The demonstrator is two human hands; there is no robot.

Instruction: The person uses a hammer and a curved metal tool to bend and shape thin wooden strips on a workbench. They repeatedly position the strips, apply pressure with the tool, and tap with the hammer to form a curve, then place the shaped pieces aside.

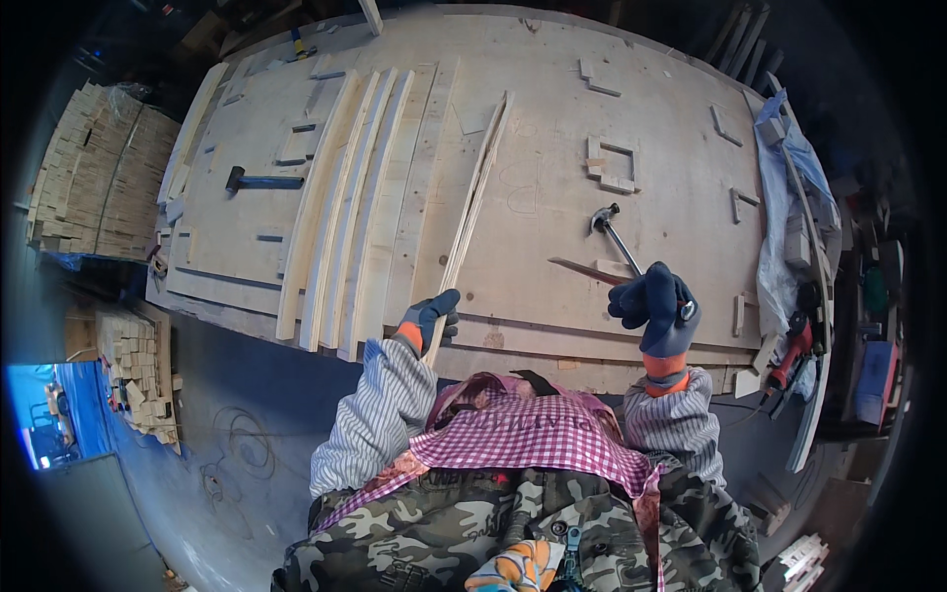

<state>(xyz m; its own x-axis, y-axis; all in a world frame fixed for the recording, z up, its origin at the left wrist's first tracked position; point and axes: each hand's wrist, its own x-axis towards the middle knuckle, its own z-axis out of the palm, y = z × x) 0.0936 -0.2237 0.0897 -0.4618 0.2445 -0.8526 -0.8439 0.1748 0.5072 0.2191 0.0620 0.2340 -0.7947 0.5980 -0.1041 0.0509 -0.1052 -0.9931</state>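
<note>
My left hand (430, 318), in a dark glove with an orange cuff, grips the near end of a long, narrow wooden strip (475, 202). The strip slants away across the big plywood worktable (552, 148). My right hand (659, 304), gloved alike, is closed round the handle of a claw hammer (614, 229), whose metal head points to the far side above the tabletop. Just left of that hand a thin sliver of wood (580, 269) lies beside a short wood block.
Several long boards (340, 197) lie side by side left of the strip. Farther left is a black mallet (261, 182). Small wood blocks frame a square (614, 164) on the table. A red power tool (792, 353) sits at the right edge; stacked lumber (99, 173) stands at left.
</note>
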